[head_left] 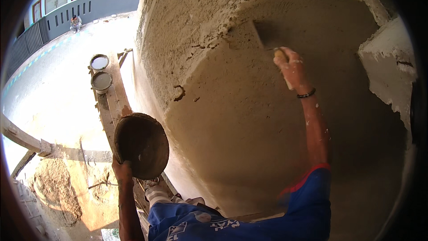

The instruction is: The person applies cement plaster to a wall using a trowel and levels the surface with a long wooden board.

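Brown wall (232,129) on cam; my R grip (293,68) clenches trowel (267,38) by handle, blade agst wall. L grip (122,169) clamps dark bowl (145,138) at lower edge, nr. plank (117,85) w/ 2 buckets (102,91).

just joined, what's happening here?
A person is working on a rough grey-brown wall with both hands occupied. The right hand grips a trowel by its handle, the blurred blade at the wall's upper part, where a smoother area meets coarser material. The left hand holds a dark round pan by its edge. Two buckets stand on wooden planks beyond the pan.
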Available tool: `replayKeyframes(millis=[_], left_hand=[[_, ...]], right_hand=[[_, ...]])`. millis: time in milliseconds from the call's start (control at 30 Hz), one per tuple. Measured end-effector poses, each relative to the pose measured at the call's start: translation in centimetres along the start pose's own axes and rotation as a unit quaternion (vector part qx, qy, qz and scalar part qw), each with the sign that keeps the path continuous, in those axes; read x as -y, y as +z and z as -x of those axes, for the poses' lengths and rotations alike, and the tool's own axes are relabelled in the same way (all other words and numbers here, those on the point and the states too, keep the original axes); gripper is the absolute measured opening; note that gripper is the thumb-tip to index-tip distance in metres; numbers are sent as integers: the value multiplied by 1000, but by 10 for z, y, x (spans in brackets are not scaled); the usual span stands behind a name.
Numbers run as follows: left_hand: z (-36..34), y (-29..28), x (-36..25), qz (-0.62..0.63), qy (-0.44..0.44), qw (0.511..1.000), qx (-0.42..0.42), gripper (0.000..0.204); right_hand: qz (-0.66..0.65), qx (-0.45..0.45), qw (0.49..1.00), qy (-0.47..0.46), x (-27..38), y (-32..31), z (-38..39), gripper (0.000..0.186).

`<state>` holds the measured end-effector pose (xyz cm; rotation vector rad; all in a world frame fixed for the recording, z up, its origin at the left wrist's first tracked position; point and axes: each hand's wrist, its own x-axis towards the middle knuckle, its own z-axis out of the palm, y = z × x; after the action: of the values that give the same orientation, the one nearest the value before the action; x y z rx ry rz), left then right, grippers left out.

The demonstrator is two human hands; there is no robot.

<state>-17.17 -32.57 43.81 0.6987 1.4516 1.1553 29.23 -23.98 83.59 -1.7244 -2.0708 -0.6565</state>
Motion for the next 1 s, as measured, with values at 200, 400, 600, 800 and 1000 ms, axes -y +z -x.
replayKeyframes(millis=[200,400,600,800,1000], left_hand=[[-8,-5,2,-56,8,998,-19,57],[1,29,-1,-22,21,998,62,58],[19,73,-43,-90,58,988,113,53],[27,94,-66,-164,104,970,145,54],[31,100,-91,-251,92,946,182,55]], right_hand=[[-75,-20,972,221,55,-87,1,45],[-154,339,928,6,97,28,132,49],[61,417,901,-99,178,94,181,36],[136,371,912,-107,188,121,192,26],[-27,414,906,-89,160,147,235,30]])
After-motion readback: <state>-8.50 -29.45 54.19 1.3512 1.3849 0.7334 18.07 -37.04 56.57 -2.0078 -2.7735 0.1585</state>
